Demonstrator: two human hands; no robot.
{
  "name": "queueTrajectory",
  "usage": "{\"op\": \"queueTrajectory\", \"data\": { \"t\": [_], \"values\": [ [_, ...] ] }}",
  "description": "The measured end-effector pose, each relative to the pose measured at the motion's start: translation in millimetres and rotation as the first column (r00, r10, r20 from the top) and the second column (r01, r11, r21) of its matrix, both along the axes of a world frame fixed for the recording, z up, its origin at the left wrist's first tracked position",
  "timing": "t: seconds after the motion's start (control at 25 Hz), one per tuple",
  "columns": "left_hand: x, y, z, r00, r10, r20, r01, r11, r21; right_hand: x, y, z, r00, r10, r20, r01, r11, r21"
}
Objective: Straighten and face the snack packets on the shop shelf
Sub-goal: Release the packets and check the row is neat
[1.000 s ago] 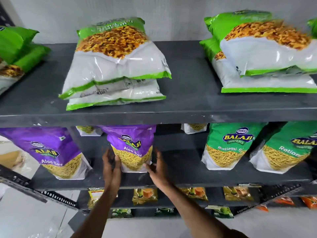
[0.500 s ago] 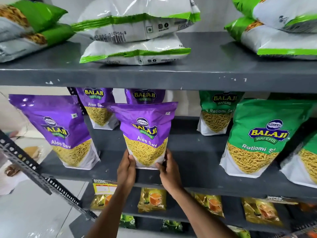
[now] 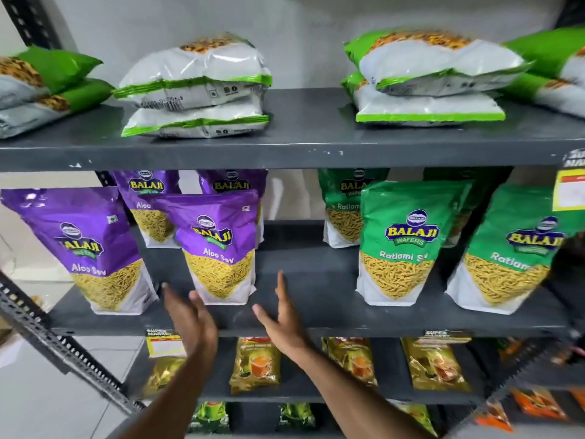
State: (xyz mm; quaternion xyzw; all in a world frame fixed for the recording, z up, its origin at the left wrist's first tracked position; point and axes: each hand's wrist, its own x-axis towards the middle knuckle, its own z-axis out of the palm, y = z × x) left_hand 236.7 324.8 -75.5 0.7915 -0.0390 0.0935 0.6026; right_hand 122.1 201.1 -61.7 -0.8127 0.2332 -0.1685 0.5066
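Observation:
A purple Aloo Sev packet (image 3: pixel 218 245) stands upright and faces me near the front of the middle shelf (image 3: pixel 316 318). My left hand (image 3: pixel 193 318) hovers open just below its left corner, fingers spread, holding nothing. My right hand (image 3: pixel 283 315) is open too, a short way right of the packet and apart from it. A second purple packet (image 3: pixel 85 248) stands at the left, tilted. Two more purple packets (image 3: pixel 148 198) stand behind. Green Ratlami Sev packets (image 3: pixel 408 245) stand on the right half of the shelf.
White and green packets (image 3: pixel 196 90) lie flat in stacks on the top shelf. Small gold packets (image 3: pixel 256 362) stand on the shelf below. A slotted metal upright (image 3: pixel 63 346) runs diagonally at the lower left. A yellow price tag (image 3: pixel 571 191) hangs at the right.
Both hands have let go of the middle purple packet and drawn back from its base, fingers now spread. The view has tilted up and shows more of the top shelf.

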Motion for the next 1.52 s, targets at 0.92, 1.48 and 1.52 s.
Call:
{"op": "queueTrajectory", "data": {
  "t": [0.92,1.48,1.52],
  "values": [
    [-168,-222,59,0.86,-0.477,-0.182,0.459,0.879,-0.131,-154,-199,16,0.979,-0.205,-0.009,0.205,0.973,0.111],
    [-268,-259,70,0.743,-0.654,0.141,0.617,0.752,0.233,-254,-222,68,0.63,-0.586,0.509,0.702,0.711,-0.05],
    [-274,-274,69,0.729,-0.678,0.096,0.655,0.731,0.192,-263,-243,61,0.581,-0.631,0.515,0.74,0.673,-0.01]
  ]
}}
